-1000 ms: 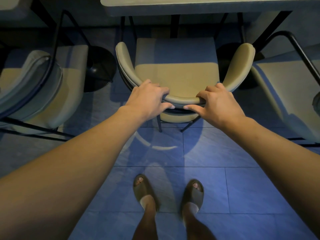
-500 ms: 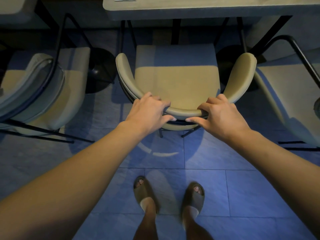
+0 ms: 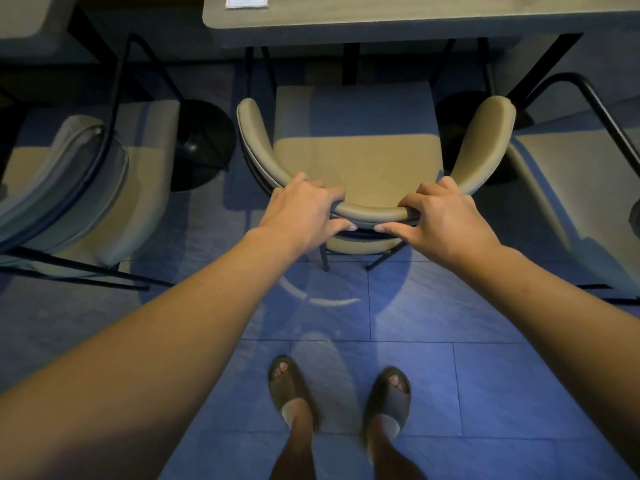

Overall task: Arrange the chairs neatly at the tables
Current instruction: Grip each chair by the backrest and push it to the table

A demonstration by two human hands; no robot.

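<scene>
Blue-grey tiled floor point(image 3: 415, 306), dim room, warm patch of light on the seats.

Item 1: chair point(image 3: 356, 161), centre. Beige upholstered seat, curved padded backrest wrapping into short arms, thin black metal legs. Stands at the near edge of the table point(image 3: 415, 15), seat front at or just under that edge; exact overlap not clear. Roughly square to the table.
Handling (est.): light-to-medium wt, rigid frame, soft padding over a firm rail. Should slide on tile w/o lifting; thin legs may catch at grout lines or scrape. Not fragile. Best hold: top of backrest curve, two pts either side of centre, so a push goes straight and the chair doesn't swing.

Item 2: left hand point(image 3: 304, 209). Wrapped over backrest top, left of centre; fingers over the front, thumb on the rear face. Closed round the rail.

Item 3: right hand point(image 3: 443, 216). Same grip, right of centre, thumb tip pointing inward on the rear face. Closed round the rail. Arms nearly straight.

Item 4: neighbouring chair point(image 3: 86, 174), near left edge side, angled. Another chair point(image 3: 571, 174) to the right, partly out of frame.

Item 5: small white card point(image 3: 246, 1) on table, near edge; print unreadable.

Item 6: person's feet in slippers point(image 3: 339, 393), standing well back from chair.
</scene>
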